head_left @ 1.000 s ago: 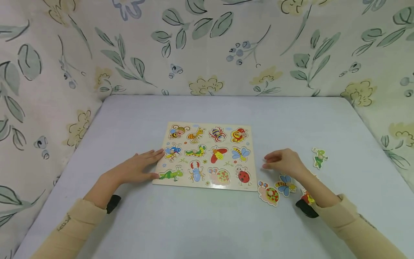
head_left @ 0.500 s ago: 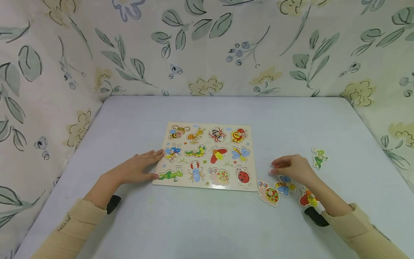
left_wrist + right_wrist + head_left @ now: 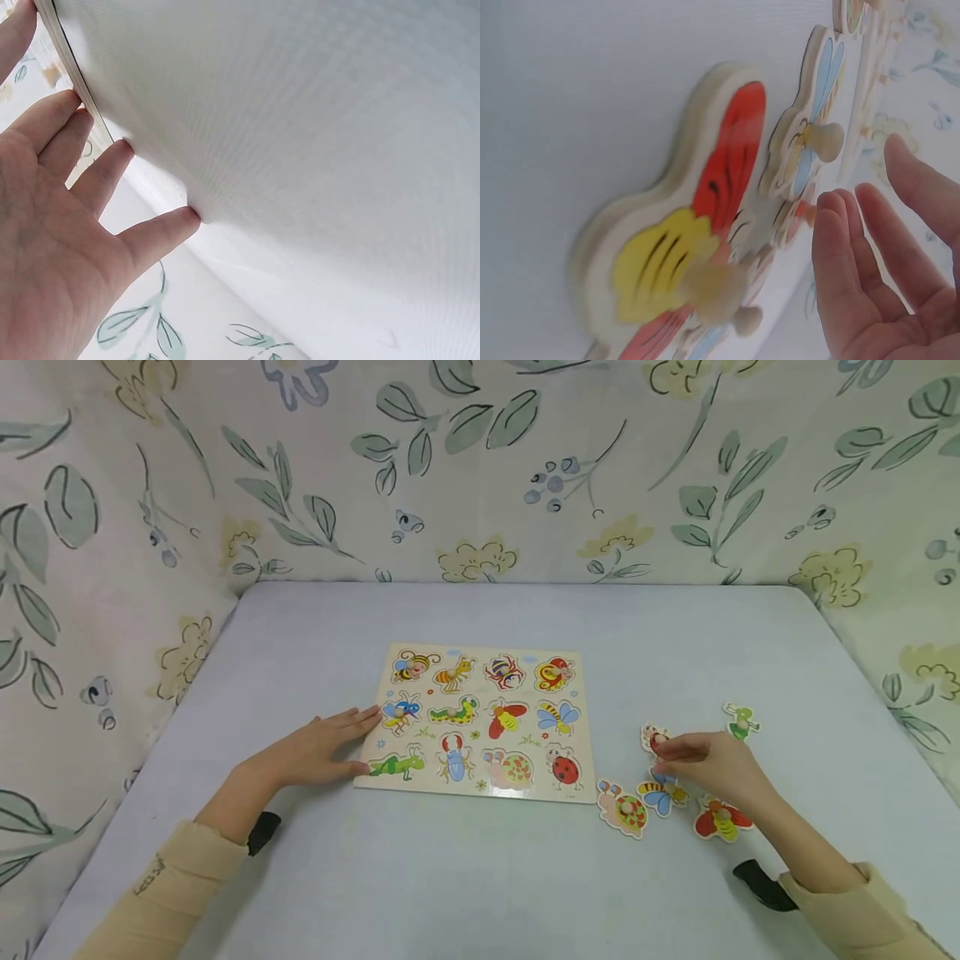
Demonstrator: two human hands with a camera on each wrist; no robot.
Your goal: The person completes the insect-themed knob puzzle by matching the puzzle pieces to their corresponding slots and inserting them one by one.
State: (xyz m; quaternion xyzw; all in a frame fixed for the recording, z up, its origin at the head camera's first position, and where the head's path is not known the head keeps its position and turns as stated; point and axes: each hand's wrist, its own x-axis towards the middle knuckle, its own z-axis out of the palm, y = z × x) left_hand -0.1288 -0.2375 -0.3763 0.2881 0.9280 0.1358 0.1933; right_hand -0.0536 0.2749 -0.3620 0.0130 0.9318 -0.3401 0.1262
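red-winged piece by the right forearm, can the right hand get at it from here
Likely yes: the right hand is close and looks free, and the red-winged piece shows its knob with nothing covering it.

Pale puzzle board (image 3: 480, 689) flat; right of board: snail piece (image 3: 623, 809) closest, blue-winged piece (image 3: 662, 792), red-winged piece (image 3: 720, 820) farther, knobs up.

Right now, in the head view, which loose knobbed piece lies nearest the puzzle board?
The pink snail piece, beside the near right corner of the puzzle board. The blue-winged piece, red-winged piece and other visible loose ones lie farther right.
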